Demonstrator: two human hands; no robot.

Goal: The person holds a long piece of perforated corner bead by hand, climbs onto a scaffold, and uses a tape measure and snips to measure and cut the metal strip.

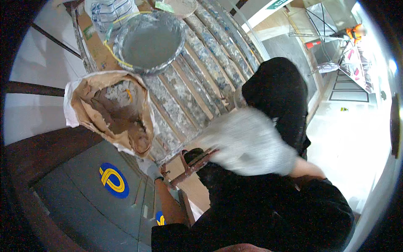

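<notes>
A paper bag (79, 107), open at the top and holding grey-brown powder, stands at the left beside the slatted platform. My left hand (147, 168), in a pale glove, grips the bag low at its near edge; its fingertips are hidden by the paper. Out over the platform's near right corner is my right hand (247, 143), also gloved and heavily smeared by motion. Its fingers cannot be made out, nor whether anything is in them. Beyond the bag sits a round bucket (181, 40) full of smooth grey mix.
Dried grey splashes cover the slatted platform (197, 80). Behind the bucket is a white patterned sack (110, 12), with a shallow round container (180, 6) beside it. Grey panels (84, 185) stand at lower left. At far right, a person in orange (356, 32) is near a ladder (350, 86).
</notes>
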